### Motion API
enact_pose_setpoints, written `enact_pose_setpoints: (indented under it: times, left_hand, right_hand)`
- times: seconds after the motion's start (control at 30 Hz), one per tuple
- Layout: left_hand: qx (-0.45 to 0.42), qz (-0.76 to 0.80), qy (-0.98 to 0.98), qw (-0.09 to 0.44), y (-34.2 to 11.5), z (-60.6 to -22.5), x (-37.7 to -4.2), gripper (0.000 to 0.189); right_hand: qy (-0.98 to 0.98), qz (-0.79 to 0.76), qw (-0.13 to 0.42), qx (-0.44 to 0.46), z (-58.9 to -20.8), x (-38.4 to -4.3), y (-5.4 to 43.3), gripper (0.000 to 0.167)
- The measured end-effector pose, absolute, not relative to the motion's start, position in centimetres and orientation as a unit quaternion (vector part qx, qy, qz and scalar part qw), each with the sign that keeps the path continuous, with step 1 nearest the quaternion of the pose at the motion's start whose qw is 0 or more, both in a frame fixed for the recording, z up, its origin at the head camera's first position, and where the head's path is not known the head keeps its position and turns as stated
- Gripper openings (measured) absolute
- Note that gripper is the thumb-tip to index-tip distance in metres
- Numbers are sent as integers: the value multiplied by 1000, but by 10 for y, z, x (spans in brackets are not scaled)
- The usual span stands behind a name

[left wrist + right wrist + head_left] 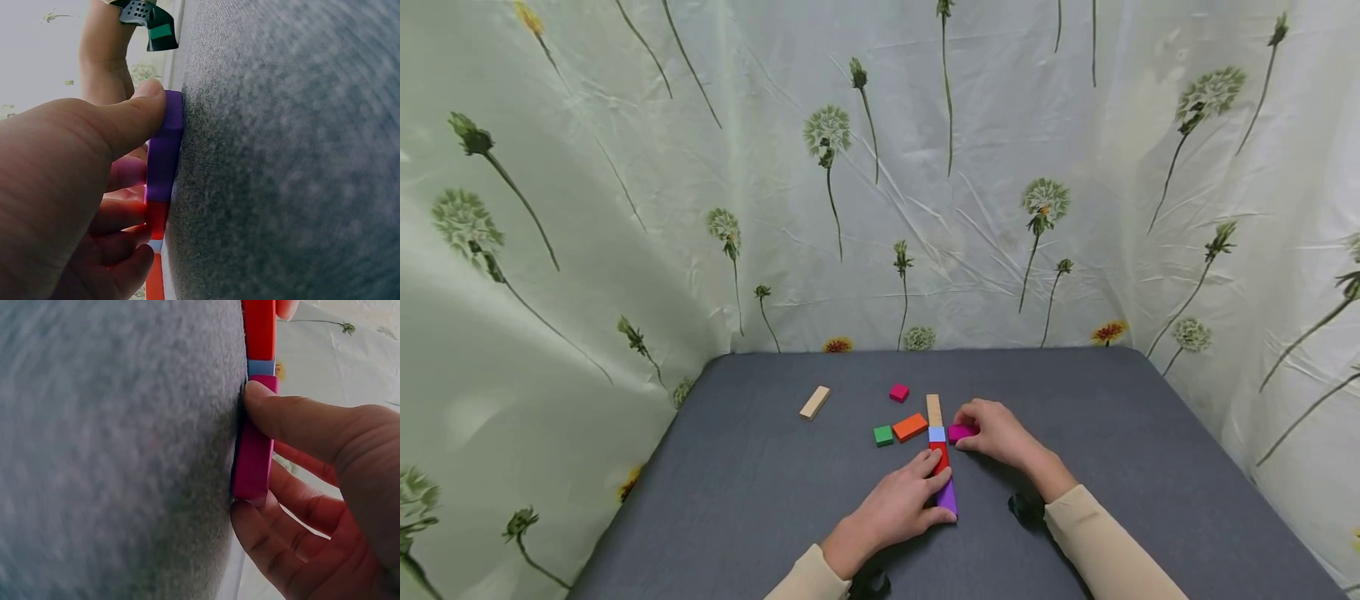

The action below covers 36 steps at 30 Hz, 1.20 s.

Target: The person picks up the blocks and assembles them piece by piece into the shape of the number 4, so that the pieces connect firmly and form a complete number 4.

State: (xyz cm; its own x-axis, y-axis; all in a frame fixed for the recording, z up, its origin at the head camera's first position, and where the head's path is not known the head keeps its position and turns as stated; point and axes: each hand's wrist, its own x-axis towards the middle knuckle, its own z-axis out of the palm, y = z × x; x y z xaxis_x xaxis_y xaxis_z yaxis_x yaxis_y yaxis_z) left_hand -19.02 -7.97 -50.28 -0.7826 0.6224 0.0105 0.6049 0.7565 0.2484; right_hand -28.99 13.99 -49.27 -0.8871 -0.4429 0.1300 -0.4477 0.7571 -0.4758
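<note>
A row of blocks runs away from me: a purple block (947, 500), a red block (939, 457), a light-blue block (937, 434) and a natural wood block (933, 410). My left hand (901, 500) rests along it, thumb at the near end of the purple block, fingertips pressing on top of the red one. To the right of the row, my right hand (1000, 433) pinches a magenta block (254, 459) by its ends between thumb and fingers. That block lies crosswise, its end right beside the light-blue block.
Left of the row lie an orange block (911, 427) and a green block (883, 436). A small crimson block (899, 392) and another wood block (815, 402) lie farther back on the grey tabletop (737, 500). A dandelion-print curtain (880, 208) hangs behind the table.
</note>
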Motion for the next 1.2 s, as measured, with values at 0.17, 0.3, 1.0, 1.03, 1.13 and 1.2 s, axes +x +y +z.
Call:
enact_pose_setpoints:
  times: [0.17,0.3,1.0,1.03,1.13,1.2]
  left_hand:
    - [329,118,936,34,-80,-503,-191,75]
    - [332,117,936,30,-80,-503,-191,74]
    - [332,123,935,25,-81,-505,-190,73]
    - [330,123,935,26,-80,-505,-190,73]
    - [328,125,936,28,-80,-505,-191,73]
    - [328,127,936,28,-80,-505,-191,72]
  right_hand:
    - [-938,253,3,237,-492,-288,136,23]
    - [-939,251,4,233,-492,-287,133,23]
    - [-945,240,15,221,-493,-285,129,25]
    - [-945,241,15,220,-493,-284,129,25]
    - [-946,238,15,221,-492,-284,128,25]
    - [-946,231,17,225,-491,-283,129,26]
